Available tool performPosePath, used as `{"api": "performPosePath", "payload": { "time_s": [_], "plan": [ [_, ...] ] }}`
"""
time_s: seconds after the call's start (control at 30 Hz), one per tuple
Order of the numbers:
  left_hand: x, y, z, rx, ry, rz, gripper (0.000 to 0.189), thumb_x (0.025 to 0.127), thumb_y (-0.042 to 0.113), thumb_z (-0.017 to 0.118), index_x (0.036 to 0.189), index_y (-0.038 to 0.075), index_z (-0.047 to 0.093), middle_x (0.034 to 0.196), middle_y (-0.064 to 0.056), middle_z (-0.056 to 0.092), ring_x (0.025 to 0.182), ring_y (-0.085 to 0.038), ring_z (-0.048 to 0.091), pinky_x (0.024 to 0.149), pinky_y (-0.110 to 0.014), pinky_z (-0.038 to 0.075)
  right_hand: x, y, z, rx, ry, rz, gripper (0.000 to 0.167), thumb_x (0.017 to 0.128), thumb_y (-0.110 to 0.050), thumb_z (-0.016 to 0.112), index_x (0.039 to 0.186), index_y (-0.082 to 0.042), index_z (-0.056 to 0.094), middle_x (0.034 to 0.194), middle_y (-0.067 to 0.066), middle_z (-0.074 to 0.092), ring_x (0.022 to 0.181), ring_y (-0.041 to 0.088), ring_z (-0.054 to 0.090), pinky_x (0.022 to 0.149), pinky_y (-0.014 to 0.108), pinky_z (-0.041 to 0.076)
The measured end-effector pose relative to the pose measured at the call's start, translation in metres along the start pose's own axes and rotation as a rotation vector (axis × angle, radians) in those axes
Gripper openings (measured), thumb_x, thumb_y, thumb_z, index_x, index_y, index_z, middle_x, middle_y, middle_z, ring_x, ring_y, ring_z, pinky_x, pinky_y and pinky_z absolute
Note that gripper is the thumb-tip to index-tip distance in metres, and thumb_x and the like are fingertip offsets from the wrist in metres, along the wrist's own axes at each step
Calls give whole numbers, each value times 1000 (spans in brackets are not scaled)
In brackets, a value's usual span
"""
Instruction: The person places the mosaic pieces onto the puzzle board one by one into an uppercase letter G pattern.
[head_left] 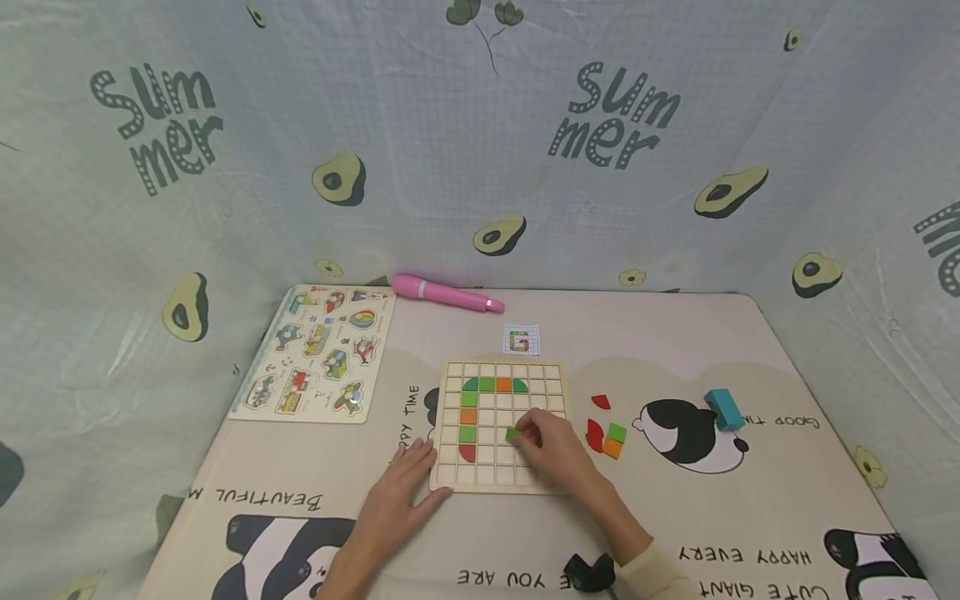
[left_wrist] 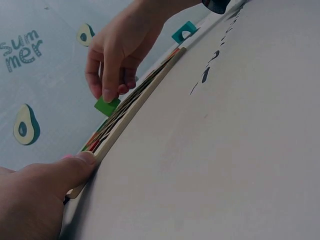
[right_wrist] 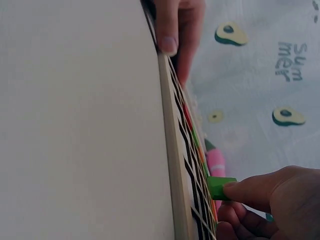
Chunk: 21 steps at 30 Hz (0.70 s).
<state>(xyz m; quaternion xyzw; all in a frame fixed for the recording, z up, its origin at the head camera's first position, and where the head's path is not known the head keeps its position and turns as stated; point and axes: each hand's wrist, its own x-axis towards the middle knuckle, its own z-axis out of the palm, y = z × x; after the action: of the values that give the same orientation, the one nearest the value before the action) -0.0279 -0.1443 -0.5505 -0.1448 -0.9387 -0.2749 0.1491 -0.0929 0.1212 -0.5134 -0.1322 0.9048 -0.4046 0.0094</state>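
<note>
A wooden grid board (head_left: pixel 495 475) lies on the table, with green, orange and red pieces set in its squares along the top and left. My right hand (head_left: pixel 555 450) pinches a green square tile (right_wrist: pixel 218 187) between thumb and fingers, close over the middle of the board. My left hand (head_left: pixel 397 500) rests at the board's lower left corner, fingers extended; its thumb (left_wrist: pixel 80 167) presses the edge. Behind the board lies a small pattern card (head_left: pixel 521 340) with a coloured G shape. Loose red pieces (head_left: pixel 595 435), a green tile (head_left: pixel 617 432) and an orange tile (head_left: pixel 612 448) lie right of the board.
A picture puzzle board (head_left: pixel 315 354) lies at the back left, beside a pink pen-like stick (head_left: pixel 447 294). A teal block (head_left: pixel 724 409) stands on the right. Near the front edge is a black object (head_left: pixel 589 573). A printed curtain (head_left: pixel 420 108) hangs behind the table.
</note>
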Motion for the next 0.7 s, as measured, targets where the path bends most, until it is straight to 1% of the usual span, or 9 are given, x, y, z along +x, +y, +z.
{"api": "performPosePath", "payload": {
  "time_s": [0.13, 0.3, 0.43, 0.53, 0.7],
  "plan": [
    [0, 0, -1, -2, -3, -7, 62, 78, 40, 84, 129, 9, 67, 141, -5, 63, 137, -22, 54, 123, -36, 32, 0, -5, 9, -17, -39, -57, 8, 91, -11, 72, 98, -12, 67, 77, -9, 58, 69, 6, 51, 58, 13, 49],
    [0, 1, 0, -3, -13, -19, 62, 79, 40, 83, 130, 9, 67, 141, -4, 63, 138, -22, 53, 124, -37, 32, -1, -8, 18, -33, -73, -108, 7, 93, -13, 71, 99, -12, 68, 78, -9, 58, 69, 4, 50, 58, 13, 48],
    [0, 0, 0, -1, -8, -12, 61, 79, 39, 83, 130, 9, 67, 141, -4, 63, 138, -22, 53, 123, -36, 32, -1, -10, 24, -49, -87, -146, 10, 92, -14, 72, 102, -12, 70, 84, -7, 63, 72, 3, 50, 62, 14, 50],
    [0, -1, 0, -2, -2, -5, 61, 78, 39, 83, 129, 9, 67, 141, -4, 63, 138, -22, 54, 123, -37, 32, -1, -11, 27, -68, -91, -163, 10, 92, -15, 72, 102, -13, 72, 89, -6, 66, 75, 3, 51, 65, 14, 52],
    [0, -1, 1, -14, -9, -10, 61, 79, 38, 83, 130, 9, 67, 141, -5, 63, 138, -23, 53, 124, -36, 31, 0, -12, 29, -112, -84, -167, 10, 92, -15, 73, 101, -13, 76, 89, -6, 64, 75, 2, 52, 66, 15, 53]
  ]
}}
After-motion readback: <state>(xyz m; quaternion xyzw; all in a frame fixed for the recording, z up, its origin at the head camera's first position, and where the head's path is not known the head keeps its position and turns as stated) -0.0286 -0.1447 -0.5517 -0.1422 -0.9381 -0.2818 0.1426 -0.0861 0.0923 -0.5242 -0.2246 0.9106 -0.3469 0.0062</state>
